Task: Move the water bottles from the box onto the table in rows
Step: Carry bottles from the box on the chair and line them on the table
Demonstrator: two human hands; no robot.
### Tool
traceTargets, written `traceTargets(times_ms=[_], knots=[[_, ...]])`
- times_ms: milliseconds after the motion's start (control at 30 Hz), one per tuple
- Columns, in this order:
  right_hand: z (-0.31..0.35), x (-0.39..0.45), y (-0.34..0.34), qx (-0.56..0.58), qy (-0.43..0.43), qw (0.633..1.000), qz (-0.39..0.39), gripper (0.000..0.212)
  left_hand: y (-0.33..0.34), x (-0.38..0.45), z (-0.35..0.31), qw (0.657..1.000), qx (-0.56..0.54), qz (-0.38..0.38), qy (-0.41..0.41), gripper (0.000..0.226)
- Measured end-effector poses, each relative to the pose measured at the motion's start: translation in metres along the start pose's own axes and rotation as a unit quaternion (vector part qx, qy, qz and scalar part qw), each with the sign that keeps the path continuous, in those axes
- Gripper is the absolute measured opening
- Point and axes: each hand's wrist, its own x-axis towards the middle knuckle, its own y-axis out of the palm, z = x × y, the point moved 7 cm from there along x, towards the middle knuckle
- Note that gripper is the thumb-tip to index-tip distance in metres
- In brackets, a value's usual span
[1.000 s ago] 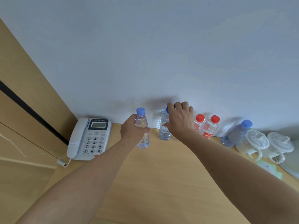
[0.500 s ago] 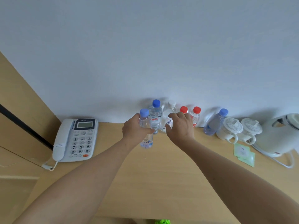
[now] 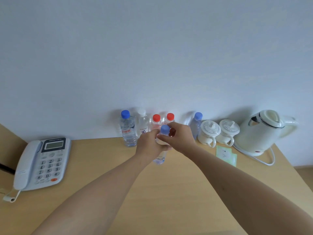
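A small clear bottle with a blue cap [image 3: 164, 130] stands on the wooden table [image 3: 169, 192], in front of the row at the wall. My left hand [image 3: 149, 146] grips its body and my right hand [image 3: 181, 137] holds it near the neck. Behind it, a row of bottles lines the wall: a blue-capped bottle [image 3: 127, 131], a white-capped bottle [image 3: 143, 124], two red-capped bottles [image 3: 156, 122] [image 3: 170, 117] and another blue-capped bottle [image 3: 195, 123] on the right. No box is in view.
A white desk telephone [image 3: 40, 163] lies at the left. Two white lidded cups [image 3: 210, 133] [image 3: 228, 132], a white kettle [image 3: 260, 131] with its cord, and green paper sachets [image 3: 226, 154] sit at the right. The table's right edge drops off past the kettle.
My left hand brought the small blue-capped bottle rightward, in front of the red-capped ones. My right hand left the bottles at the wall and took hold of this bottle's top. The view swung right.
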Motion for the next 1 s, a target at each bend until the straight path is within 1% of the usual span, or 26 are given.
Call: traceTargets(times_ms=[133,200,267,433,633,733,833,933,1000], knots=[[-0.029,0.015,-0.013,-0.098,-0.011,0.993,0.07,0.03,0.024,0.012,-0.008,0.998,0.039,0.034,-0.023,0.073],[-0.045,0.022,-0.016,-0.128,0.0,0.988,0.088,0.027,0.028,0.016,-0.006,0.998,0.038,0.034,-0.036,0.073],[-0.057,0.03,-0.02,-0.151,0.005,0.984,0.093,0.025,0.028,0.019,0.0,0.998,0.021,0.021,-0.051,0.068],[-0.064,0.054,-0.023,-0.174,0.004,0.981,0.086,0.021,0.022,0.019,0.019,0.995,-0.019,-0.02,-0.093,0.057],[-0.065,0.075,-0.026,-0.199,0.019,0.978,0.06,0.016,0.013,0.021,0.03,0.994,-0.024,-0.041,-0.102,0.038],[-0.066,0.081,-0.03,-0.203,0.028,0.978,0.045,0.015,0.011,0.023,0.034,0.993,-0.016,-0.039,-0.112,0.034],[-0.067,0.084,-0.03,-0.202,0.042,0.978,0.041,0.009,0.012,0.024,0.036,0.993,-0.014,-0.041,-0.114,0.033],[-0.066,0.084,-0.03,-0.199,0.047,0.978,0.037,0.02,0.014,0.025,0.035,0.993,-0.011,-0.041,-0.11,0.033],[-0.065,0.084,-0.03,-0.196,0.047,0.979,0.034,0.023,0.016,0.025,0.034,0.994,-0.006,-0.036,-0.107,0.034]])
